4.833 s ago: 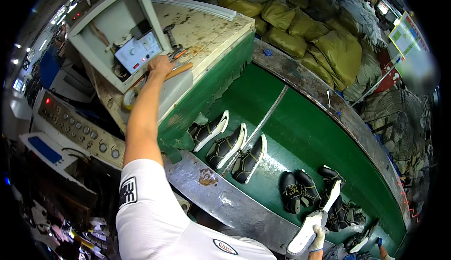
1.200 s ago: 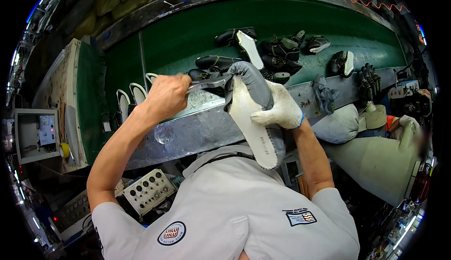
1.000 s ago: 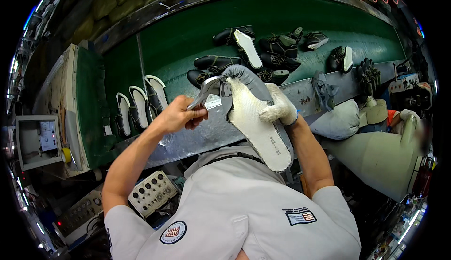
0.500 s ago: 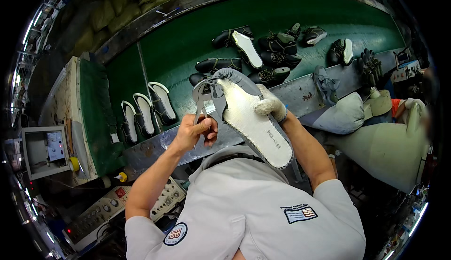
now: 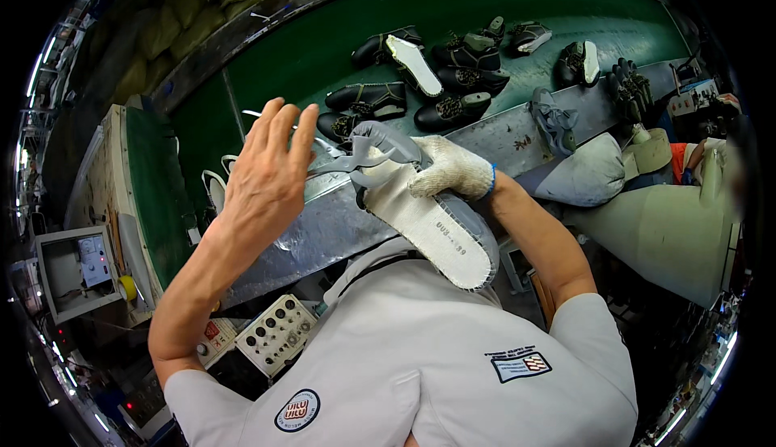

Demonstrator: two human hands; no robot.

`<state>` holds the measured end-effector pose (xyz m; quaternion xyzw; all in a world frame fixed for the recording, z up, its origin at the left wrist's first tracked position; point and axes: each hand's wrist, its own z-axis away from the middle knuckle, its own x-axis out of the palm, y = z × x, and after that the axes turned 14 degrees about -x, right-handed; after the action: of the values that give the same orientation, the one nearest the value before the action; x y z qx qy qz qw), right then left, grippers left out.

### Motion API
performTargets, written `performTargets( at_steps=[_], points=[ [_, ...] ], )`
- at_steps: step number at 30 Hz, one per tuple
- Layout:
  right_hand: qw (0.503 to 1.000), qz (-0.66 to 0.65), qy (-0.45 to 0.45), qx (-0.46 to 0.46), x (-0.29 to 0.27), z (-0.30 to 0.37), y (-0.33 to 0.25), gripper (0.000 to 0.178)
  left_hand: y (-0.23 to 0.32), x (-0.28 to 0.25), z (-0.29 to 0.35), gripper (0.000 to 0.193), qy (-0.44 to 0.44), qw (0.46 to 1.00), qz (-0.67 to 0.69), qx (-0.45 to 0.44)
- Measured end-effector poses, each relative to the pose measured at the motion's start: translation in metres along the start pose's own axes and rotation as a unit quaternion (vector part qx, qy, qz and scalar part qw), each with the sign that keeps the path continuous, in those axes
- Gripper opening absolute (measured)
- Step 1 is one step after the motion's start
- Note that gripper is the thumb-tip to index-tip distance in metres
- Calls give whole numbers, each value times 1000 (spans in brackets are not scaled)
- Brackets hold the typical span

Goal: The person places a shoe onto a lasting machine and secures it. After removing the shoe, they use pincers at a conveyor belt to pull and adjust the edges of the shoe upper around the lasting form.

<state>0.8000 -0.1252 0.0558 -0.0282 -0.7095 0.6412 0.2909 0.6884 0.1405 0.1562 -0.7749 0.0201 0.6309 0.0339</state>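
My right hand (image 5: 447, 167), in a knitted glove, is closed around a grey shoe upper (image 5: 473, 225) with its pale stitched insole (image 5: 428, 225) facing up. My bare left hand (image 5: 271, 160) is raised with its back to me and its fingers stretched upward. Metal pincers (image 5: 364, 164) run from behind this hand to the upper's toe end. Their handles are spread, and one handle end shows beyond the fingers. My palm and its grip on the handles are hidden. Whether the jaws pinch the grey material, I cannot tell.
Several black shoes (image 5: 368, 98) lie on the green belt (image 5: 291, 67), some with white soles upward. A metal ledge (image 5: 343, 225) runs along its near side. Control boxes (image 5: 276, 335) stand at lower left. Pale sacks (image 5: 659, 229) and another person's arm are at right.
My left hand has turned, risen to the left, and its fingers have straightened; the pincers' handles have spread. The upper has tipped, and my right hand has shifted toward its toe end.
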Motion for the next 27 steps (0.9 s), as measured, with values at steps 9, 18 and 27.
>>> performTargets(
  at_steps=[9, 18, 27],
  points=[
    [998, 15, -22, 63, 10, 5, -13, 69, -1, 17, -14, 49, 36, 990, -110, 84],
    [995, 6, -15, 95, 19, 12, -10, 72, -4, 38, -2, 25, -35, 990, -89, 102],
    [969, 69, -113, 207, 20, 11, 5, 84, -35, 54, -12, 22, -309, 917, 186, 169]
  ],
)
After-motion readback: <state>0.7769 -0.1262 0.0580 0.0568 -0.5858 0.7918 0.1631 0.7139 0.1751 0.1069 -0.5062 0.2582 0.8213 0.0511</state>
